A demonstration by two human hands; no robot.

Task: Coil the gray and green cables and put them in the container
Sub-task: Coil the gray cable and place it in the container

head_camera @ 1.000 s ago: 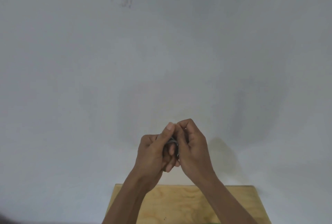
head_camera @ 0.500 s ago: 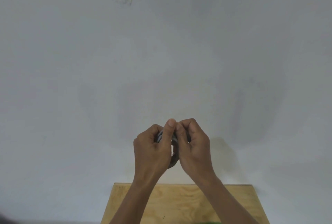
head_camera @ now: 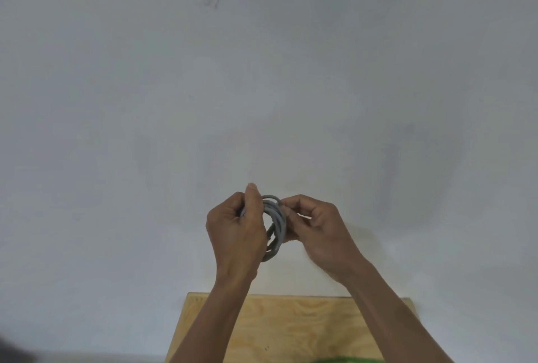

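Matt gray cable, bare plywood

I am holding a smooth, matt gray cable (head_camera: 275,223) over a pale plywood board (head_camera: 291,330) showing unvarnished grain.

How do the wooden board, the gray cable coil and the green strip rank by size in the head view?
1. wooden board
2. gray cable coil, held nearer the camera, so unsure
3. green strip, mostly cut off by the frame

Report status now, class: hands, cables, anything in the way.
Both hands up: left hand gripping gray cable coil, right hand pinching its far side. Green cable barely visible at bottom edge. Container not in view. Nothing obstructing.
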